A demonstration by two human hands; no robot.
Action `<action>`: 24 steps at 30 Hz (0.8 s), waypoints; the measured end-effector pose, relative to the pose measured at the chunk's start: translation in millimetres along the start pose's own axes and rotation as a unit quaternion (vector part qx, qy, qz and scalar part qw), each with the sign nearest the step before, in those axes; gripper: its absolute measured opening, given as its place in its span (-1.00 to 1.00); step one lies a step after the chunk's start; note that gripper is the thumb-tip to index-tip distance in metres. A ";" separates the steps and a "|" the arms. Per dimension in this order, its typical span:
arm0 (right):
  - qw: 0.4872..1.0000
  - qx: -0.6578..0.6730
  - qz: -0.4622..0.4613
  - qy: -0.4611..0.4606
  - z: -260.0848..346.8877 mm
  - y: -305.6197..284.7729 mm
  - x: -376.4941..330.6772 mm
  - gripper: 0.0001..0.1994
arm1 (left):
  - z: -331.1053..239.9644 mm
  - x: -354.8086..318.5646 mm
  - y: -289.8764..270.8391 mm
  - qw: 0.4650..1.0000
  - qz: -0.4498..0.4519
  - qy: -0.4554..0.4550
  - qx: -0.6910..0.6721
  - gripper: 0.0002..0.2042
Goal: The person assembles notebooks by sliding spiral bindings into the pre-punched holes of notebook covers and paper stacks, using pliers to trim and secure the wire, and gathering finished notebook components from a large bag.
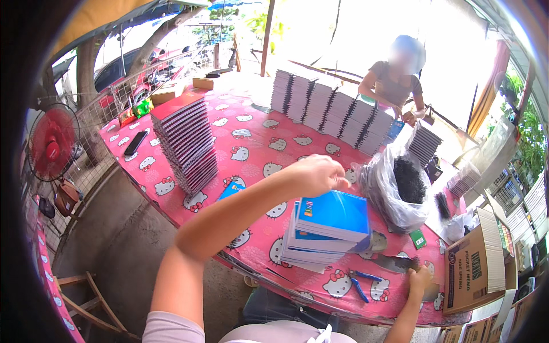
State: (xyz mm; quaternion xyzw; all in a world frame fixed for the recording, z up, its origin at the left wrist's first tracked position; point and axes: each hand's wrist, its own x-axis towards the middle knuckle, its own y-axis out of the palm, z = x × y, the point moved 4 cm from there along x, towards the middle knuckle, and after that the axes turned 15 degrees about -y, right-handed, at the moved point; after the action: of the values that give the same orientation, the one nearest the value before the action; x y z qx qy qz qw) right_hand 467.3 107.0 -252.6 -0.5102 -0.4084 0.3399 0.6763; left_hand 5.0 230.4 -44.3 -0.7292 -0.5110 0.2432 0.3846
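Observation:
My left hand (317,174) is stretched out over the table with its fingers pinched together, just left of a clear plastic bag (380,191) of black spiral coils. I see nothing between the fingers. Below it lies a stack of blue-covered notebooks (329,226) on the pink patterned tablecloth (251,148). My right hand (420,280) is at the table's near right edge, closed on the end of a flat grey metal tool (394,263). Blue-handled pliers (360,284) lie just left of that hand.
A tall stack of red notebooks (186,143) stands at the left, with rows of bound notebooks (331,106) at the back. A co-worker (394,80) sits at the far side. A cardboard box (477,266) is on the right, a red fan (51,143) on the left.

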 end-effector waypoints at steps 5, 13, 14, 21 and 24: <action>0.998 -0.048 0.012 -0.043 7.2 -25.3 2.3 -0.78 | 1.5 29.8 27.6 0.987 0.124 -0.104 0.006 -0.72; 0.983 -0.002 -0.066 -0.169 -1.9 -25.3 8.1 -0.76 | -1.6 24.4 28.0 0.997 0.029 -0.034 -0.058 -0.79; 0.981 -0.004 -0.072 -0.181 2.2 -29.2 6.0 -0.76 | -2.0 22.3 25.5 0.996 0.029 -0.055 -0.060 -0.81; 0.947 0.213 -0.069 -0.229 56.0 -76.8 6.0 -0.79 | -46.6 -10.2 -15.6 0.993 -0.083 0.021 -0.080 -0.91; 0.873 0.380 -0.084 -0.293 125.6 -118.0 -2.0 -0.80 | -60.2 -27.5 -8.7 0.984 -0.130 0.125 -0.014 -0.94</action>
State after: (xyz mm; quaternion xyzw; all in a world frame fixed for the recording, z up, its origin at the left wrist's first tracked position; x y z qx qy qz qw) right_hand 358.5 127.7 -120.5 -0.0546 -0.4685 0.5449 0.6933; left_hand 35.3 187.6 -3.0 -0.6863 -0.5530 0.0913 0.4635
